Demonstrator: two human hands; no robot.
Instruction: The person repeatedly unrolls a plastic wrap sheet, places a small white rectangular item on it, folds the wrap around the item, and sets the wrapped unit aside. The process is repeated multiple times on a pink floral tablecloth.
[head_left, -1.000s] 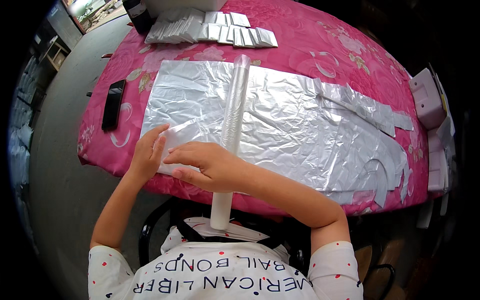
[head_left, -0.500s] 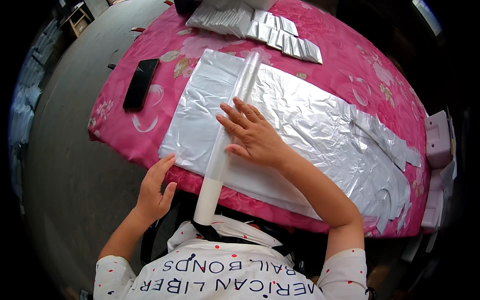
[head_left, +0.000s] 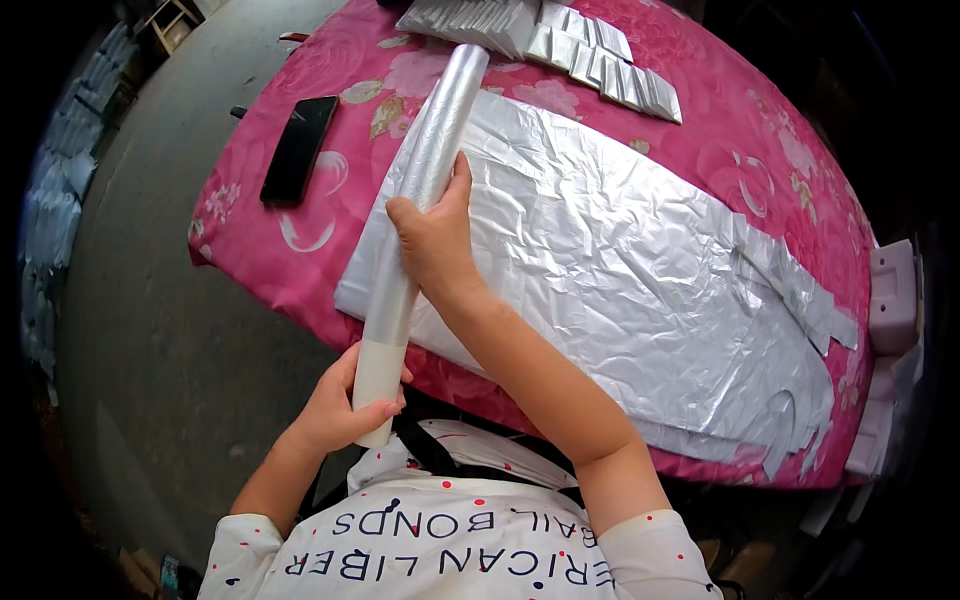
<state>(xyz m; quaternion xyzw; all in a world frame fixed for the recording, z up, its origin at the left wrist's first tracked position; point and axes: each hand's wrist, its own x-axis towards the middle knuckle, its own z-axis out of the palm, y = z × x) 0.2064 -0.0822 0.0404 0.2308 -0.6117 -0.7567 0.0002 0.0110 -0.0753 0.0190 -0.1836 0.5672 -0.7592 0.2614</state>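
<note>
A long white tube wound with clear plastic film, a film roll [head_left: 440, 125], slants across the left part of a stack of flat silvery plastic bags [head_left: 620, 260]. My left hand [head_left: 345, 400] is wrapped round its bare near end, close to my body. Higher up, my right hand [head_left: 437, 225] grips the film-covered middle, thumb on the left side and fingers on the right. The roll's far end reaches past the stack's far edge. Strips and loose handle-shaped pieces hang at the right end of the bags. Part of each hand's fingers is hidden behind the roll.
A pink flowered cloth [head_left: 250, 255] covers the table. On it lie a black phone [head_left: 300, 150] at the left and several small folded silvery packets [head_left: 600, 65] at the back. Pale pink plastic containers [head_left: 890, 310] stand at the right edge. Bundled bluish-white plastic [head_left: 55, 220] is piled at far left.
My right hand, flat on the roll before, now grips it. My left hand has come from the table edge onto the near end. The roll has shifted left and away.
</note>
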